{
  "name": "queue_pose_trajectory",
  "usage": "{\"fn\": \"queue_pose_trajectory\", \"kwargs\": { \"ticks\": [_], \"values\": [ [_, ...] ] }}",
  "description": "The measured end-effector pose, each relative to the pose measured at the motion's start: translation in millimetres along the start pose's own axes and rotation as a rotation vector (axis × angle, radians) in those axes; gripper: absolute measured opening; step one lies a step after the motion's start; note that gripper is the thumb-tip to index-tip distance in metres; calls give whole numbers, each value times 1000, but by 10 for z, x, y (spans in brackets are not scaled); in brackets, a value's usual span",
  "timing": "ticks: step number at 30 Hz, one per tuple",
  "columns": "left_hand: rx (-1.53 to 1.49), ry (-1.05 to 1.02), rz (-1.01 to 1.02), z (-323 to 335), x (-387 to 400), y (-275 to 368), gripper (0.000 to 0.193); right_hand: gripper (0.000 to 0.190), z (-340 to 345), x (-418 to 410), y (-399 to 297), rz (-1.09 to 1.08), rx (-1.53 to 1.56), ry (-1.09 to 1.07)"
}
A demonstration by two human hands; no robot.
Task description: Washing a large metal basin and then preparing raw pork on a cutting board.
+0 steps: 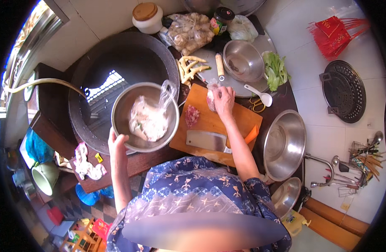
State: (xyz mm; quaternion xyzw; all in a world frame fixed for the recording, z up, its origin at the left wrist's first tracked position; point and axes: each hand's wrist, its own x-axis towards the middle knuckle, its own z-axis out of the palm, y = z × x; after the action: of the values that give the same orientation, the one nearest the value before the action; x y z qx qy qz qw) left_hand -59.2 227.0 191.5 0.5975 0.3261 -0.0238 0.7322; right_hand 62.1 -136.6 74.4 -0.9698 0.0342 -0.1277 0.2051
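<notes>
My left hand (118, 141) grips the rim of a stainless steel bowl (121, 118), held over the near edge of a large dark wok (172, 67). Inside the bowl lies a clear plastic bag (148, 121) of whitish food. On the wooden cutting board (199, 94), my right hand (224, 100) grasps a plastic-wrapped piece of pinkish meat (211, 100), partly hidden by my fingers. Diced pink meat (192, 116) sits on the board above a cleaver (205, 140). My right forearm crosses the cleaver's handle, beside a cut carrot (252, 134).
Behind the board are a peeler (219, 64), a steel bowl (252, 63), leafy greens (275, 71), a white spoon (260, 95) and yellow-handled scissors (258, 106). A steel basin (284, 141) stands at right. A hose (48, 81) runs into the water-filled wok.
</notes>
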Motion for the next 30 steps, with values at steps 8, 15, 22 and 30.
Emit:
{"fn": "queue_pose_trajectory", "kwargs": {
  "ticks": [8,15,22,30],
  "values": [
    [-39,-187,11,330,187,-8,48,20,-444,-207,300,600,1133,-223],
    [-28,-211,1,480,196,-22,47,67,-471,-328,402,343,72,-314],
    [-47,-148,19,419,67,-83,47,63,-1085,-235,-104,62,-275,-609],
    [60,-138,7,500,-44,-51,49,66,-583,264,57,-44,-97,-476]
  ]
}}
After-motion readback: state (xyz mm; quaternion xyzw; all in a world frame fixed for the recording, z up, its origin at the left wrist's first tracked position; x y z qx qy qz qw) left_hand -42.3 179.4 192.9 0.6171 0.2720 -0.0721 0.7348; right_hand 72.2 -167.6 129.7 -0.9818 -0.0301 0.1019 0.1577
